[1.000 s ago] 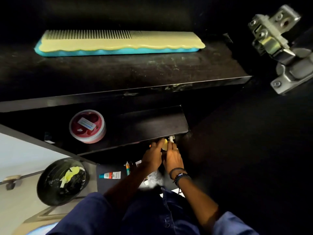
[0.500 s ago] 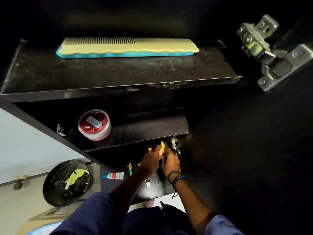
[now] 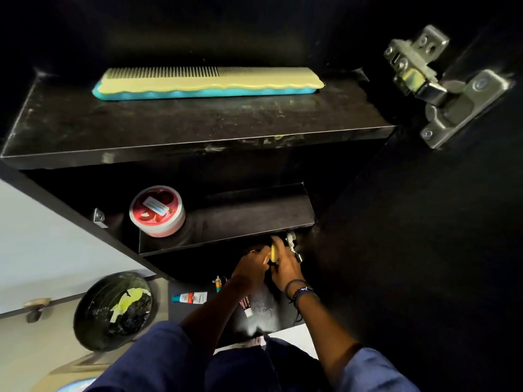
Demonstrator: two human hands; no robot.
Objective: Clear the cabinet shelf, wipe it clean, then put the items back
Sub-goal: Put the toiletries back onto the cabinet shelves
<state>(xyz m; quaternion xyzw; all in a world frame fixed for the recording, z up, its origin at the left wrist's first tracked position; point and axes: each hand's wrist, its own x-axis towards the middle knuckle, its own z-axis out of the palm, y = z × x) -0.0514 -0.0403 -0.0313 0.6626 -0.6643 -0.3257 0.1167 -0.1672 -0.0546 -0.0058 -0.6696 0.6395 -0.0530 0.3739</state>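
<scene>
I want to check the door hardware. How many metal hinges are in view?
2. One large hinge is at the upper right on the open cabinet door. A smaller hinge sits just under the middle shelf, beside the right hand. Others may be hidden in the dark.

One comb (image 3: 209,82); one round tub (image 3: 157,210); two hinges (image 3: 441,89); two hands (image 3: 252,268).

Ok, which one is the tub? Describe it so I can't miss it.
Start at the top shelf with the long comb. Drop to the next shelf; the tub sits at its left end. It's round, white-walled, red-lidded, alone there.
</scene>
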